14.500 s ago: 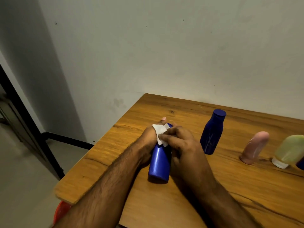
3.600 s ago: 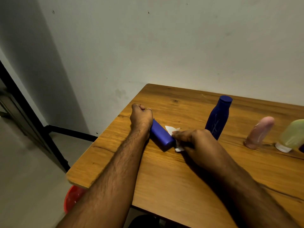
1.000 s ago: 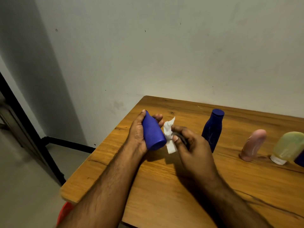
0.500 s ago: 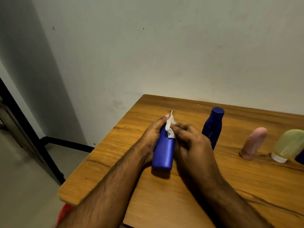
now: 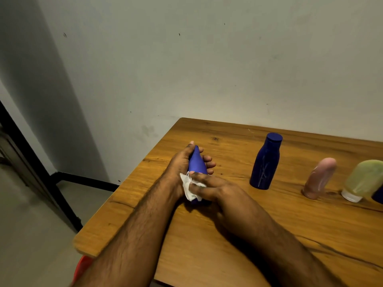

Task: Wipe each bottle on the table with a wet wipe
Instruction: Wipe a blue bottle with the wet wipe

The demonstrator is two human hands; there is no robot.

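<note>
Forearms come in from the near edge of the wooden table (image 5: 238, 255), both bare. R hand (image 5: 215, 188) sits nearest, fingers curled over a crumpled white wet wipe (image 5: 190, 187), pressing it vs. the lower body of a blue bottle (image 5: 196, 162). Wipe is bunched betw. the R fingertips and the bottle's side, w/ a loose flap hanging toward the L wrist. Just beyond, L hand (image 5: 182, 162) grips the same bottle: thumb on the left side, fingers wrapped round the far side, tips showing on the right. Bottle tilts away from the camera, narrow end pointing up and away, base hidden under the R hand; cannot tell if the base touches the tabletop. All this is at the table's front-left part, near the left edge.

Further back and to the right, a dark blue bottle (image 5: 265, 162) w/ cap on stands upright, well apart from the hands. Right of it a pink bottle (image 5: 319, 177) stands leaning, then a pale green bottle (image 5: 364, 179) on its white cap, touching a dark blue item cut off by the frame edge. Behind the table: plain grey wall (image 5: 207, 59). Below the near-left corner, smth red (image 5: 83, 266), mostly hidden.
</note>
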